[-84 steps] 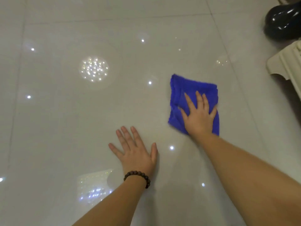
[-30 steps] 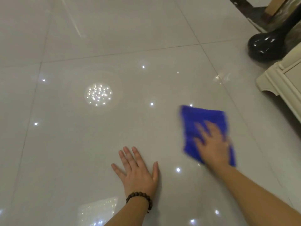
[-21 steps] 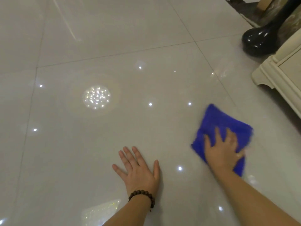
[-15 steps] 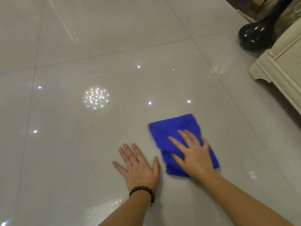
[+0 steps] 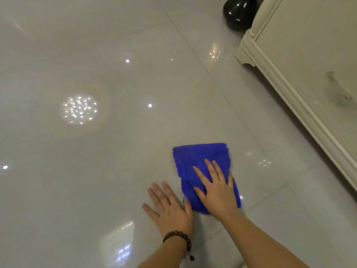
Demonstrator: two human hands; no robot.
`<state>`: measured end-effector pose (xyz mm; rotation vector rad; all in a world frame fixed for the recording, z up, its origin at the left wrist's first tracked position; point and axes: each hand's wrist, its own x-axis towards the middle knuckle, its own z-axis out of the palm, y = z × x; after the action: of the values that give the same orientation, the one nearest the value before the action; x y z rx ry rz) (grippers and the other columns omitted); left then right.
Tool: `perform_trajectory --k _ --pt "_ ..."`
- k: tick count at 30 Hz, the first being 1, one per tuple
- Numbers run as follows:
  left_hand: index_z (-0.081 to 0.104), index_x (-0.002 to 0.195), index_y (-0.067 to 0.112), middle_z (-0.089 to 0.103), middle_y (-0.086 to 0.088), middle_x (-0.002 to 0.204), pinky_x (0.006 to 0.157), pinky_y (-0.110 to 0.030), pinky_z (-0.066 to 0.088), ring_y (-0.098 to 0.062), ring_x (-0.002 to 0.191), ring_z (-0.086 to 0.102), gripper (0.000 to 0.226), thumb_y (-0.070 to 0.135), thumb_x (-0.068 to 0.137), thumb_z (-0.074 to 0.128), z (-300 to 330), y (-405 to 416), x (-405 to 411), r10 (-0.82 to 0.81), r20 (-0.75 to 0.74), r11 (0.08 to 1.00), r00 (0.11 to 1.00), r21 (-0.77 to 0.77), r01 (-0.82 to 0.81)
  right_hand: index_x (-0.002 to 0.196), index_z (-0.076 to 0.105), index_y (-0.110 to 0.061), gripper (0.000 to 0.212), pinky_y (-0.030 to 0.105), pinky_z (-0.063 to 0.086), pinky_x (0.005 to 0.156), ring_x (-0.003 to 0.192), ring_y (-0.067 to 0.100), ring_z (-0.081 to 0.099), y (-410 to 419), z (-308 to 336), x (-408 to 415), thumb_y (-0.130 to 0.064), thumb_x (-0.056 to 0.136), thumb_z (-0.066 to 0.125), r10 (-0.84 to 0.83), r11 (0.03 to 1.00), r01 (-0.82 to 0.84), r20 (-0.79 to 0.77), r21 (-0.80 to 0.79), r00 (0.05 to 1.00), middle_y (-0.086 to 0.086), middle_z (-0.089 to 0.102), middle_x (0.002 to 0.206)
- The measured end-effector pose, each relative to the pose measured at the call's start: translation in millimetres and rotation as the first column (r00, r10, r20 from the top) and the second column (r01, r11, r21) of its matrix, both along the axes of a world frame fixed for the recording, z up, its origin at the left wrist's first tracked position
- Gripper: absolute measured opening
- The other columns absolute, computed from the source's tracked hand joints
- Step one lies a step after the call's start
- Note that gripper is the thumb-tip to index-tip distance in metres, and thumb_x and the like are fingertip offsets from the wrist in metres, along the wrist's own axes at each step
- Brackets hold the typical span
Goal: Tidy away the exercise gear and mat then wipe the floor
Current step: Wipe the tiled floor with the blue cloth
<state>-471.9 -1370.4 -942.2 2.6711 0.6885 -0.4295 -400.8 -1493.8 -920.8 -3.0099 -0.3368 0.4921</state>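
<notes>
A folded blue cloth (image 5: 201, 157) lies flat on the glossy pale tiled floor (image 5: 116, 151). My right hand (image 5: 216, 188) presses down on the cloth's near half with its fingers spread. Just left of it, my left hand (image 5: 170, 207) rests palm-down on the bare tile, fingers apart, its thumb touching the cloth's near corner. A dark bead bracelet sits on the left wrist. No exercise gear or mat is in view.
A cream cabinet (image 5: 309, 64) with a moulded base stands along the right side. A glossy black vase (image 5: 237, 14) sits on the floor behind its far corner. Ceiling lights reflect off the tiles to the left.
My right hand swept the cloth out to the right, then back left beside my left hand. The left hand stayed planted. The view has shifted toward the cabinet.
</notes>
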Motion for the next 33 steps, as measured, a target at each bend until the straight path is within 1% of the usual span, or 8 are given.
perform_trajectory --k 6,12,15,19,22,26,29,33 --pt "0.01 0.148 0.003 0.018 -0.023 0.156 0.111 -0.065 0.003 -0.038 0.145 0.009 0.084 0.058 0.087 0.028 -6.1 -11.9 4.0 0.072 -0.096 0.997 0.993 0.047 -0.067 0.149 -0.002 -0.04 0.069 0.052 0.019 0.114 0.147 0.016 -0.007 -154.5 12.6 -0.5 -0.055 0.094 0.037 -0.354 0.935 0.343 -0.185 -0.091 0.917 -0.007 -0.009 0.16" --pt "-0.007 0.15 0.007 -0.011 -0.016 0.159 0.112 -0.059 -0.014 -0.031 0.146 -0.018 0.086 0.062 0.086 0.008 -8.8 -16.4 0.7 0.085 -0.101 0.984 0.991 0.167 -0.067 0.15 0.0 -0.041 0.068 0.063 0.011 0.112 0.147 0.022 -0.008 -153.4 2.2 42.6 -0.068 0.089 0.018 -0.46 0.884 0.452 -0.056 -0.121 0.886 0.0 -0.006 0.161" --pt "-0.006 0.152 0.007 -0.011 -0.017 0.159 0.112 -0.059 -0.014 -0.031 0.146 -0.018 0.086 0.063 0.086 0.005 -9.4 -18.6 1.1 0.09 -0.081 0.979 0.993 0.188 -0.074 0.148 0.02 -0.042 0.069 0.063 0.009 0.11 0.147 0.025 0.009 -112.2 -9.8 18.4 -0.074 0.087 0.019 -0.064 0.998 0.064 0.073 0.006 0.995 0.002 0.014 0.16" --pt "-0.01 0.152 0.01 -0.015 -0.015 0.159 0.113 -0.059 -0.013 -0.029 0.145 -0.021 0.086 0.063 0.086 0.003 -8.4 -21.8 0.2 0.105 -0.059 0.978 0.993 0.186 -0.092 0.144 0.031 -0.046 0.06 0.062 0.023 0.107 0.145 0.02 0.021 -132.3 -17.2 16.8 -0.067 0.088 0.036 0.502 0.858 -0.512 0.133 0.047 0.854 -0.002 0.027 0.156" --pt "-0.013 0.151 0.01 -0.018 -0.014 0.159 0.113 -0.059 -0.014 -0.029 0.144 -0.024 0.083 0.062 0.089 0.008 -6.4 -22.5 -0.1 0.096 -0.046 0.977 0.994 0.193 -0.085 0.146 0.025 -0.042 0.06 0.061 0.02 0.111 0.145 0.019 0.015 -184.8 -18.7 53.3 -0.065 0.091 0.029 0.108 0.993 -0.115 0.173 0.031 0.979 -0.001 0.022 0.157" --pt "-0.01 0.152 0.009 -0.015 -0.016 0.159 0.113 -0.061 -0.01 -0.031 0.146 -0.019 0.083 0.061 0.091 0.011 -8.8 -21.9 -1.1 0.09 -0.031 0.973 0.995 0.216 -0.081 0.15 0.016 -0.038 0.063 0.062 0.011 0.112 0.147 0.021 0.003 -169.3 -16.9 53.5 -0.064 0.092 0.024 -0.343 0.939 0.339 0.129 0.052 0.93 0.0 0.009 0.16" --pt "-0.011 0.152 0.01 -0.014 -0.016 0.159 0.113 -0.062 -0.009 -0.031 0.146 -0.018 0.086 0.061 0.086 0.006 -8.8 -21.2 -3.3 0.08 -0.033 0.972 0.996 0.224 -0.071 0.147 0.026 -0.039 0.062 0.062 0.015 0.11 0.146 0.025 0.013 -95.9 -24.6 -1.5 -0.065 0.091 0.032 -0.046 0.996 0.03 0.193 0.089 0.98 0.002 0.019 0.158" --pt "-0.009 0.152 0.012 -0.016 -0.015 0.159 0.113 -0.061 -0.01 -0.03 0.146 -0.018 0.089 0.057 0.079 0.013 -7.3 -17.0 -2.9 0.081 -0.011 0.983 0.997 0.167 -0.078 0.142 0.034 -0.045 0.06 0.059 0.021 0.109 0.143 0.023 0.025 -65.3 -31.6 -17.7 -0.068 0.086 0.033 0.464 0.864 -0.497 0.254 0.083 0.849 -0.001 0.032 0.154"
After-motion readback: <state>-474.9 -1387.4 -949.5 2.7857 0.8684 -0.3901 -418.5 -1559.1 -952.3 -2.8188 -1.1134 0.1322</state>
